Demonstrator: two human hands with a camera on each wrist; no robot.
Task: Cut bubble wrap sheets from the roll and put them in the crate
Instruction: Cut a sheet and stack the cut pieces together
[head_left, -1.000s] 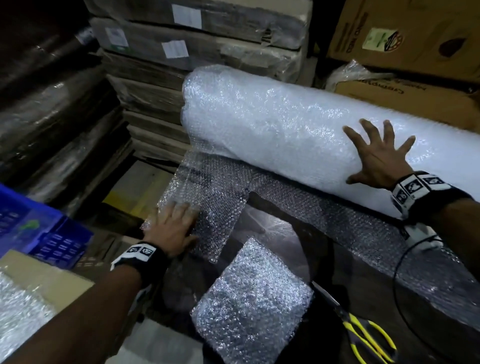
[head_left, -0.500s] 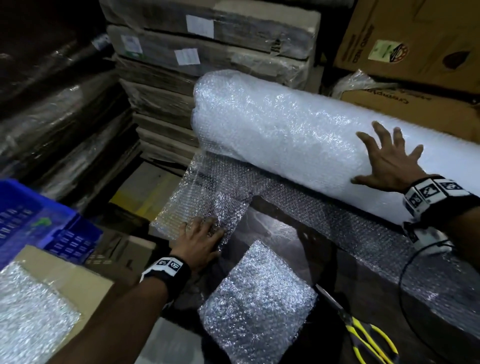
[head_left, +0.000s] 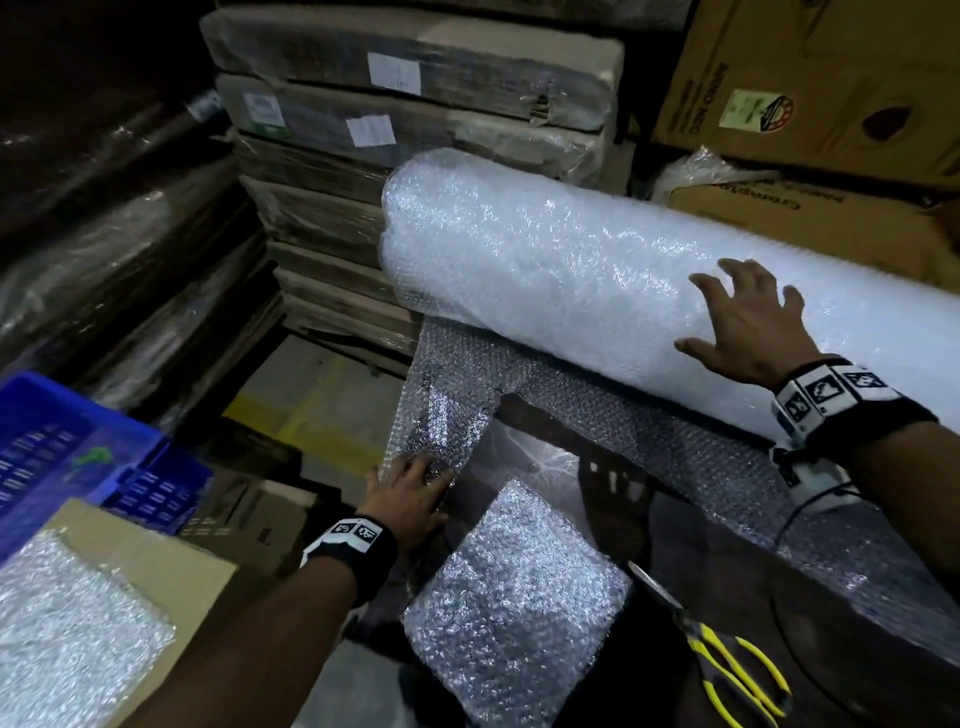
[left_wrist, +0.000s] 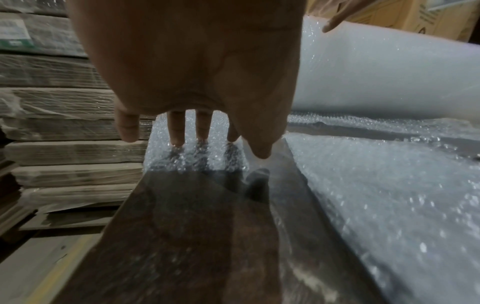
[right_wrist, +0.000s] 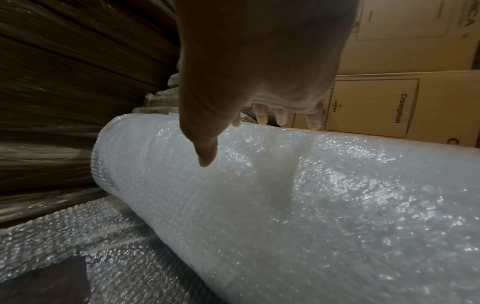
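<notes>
The left hand, fingers flat, is dragging the loose strip nearer along the bench; the right hand, spread and released, is steadying the roll, readying another cut.

roll runs off the right frame edge, far end unseen | scissors cut off at the bottom edge, lower right | blue crate clipped by the left edge | left hand palm fills upper frame, blurred, hiding the loose sheet behind the fingertips | carton labels upper centre too small to read
</notes>
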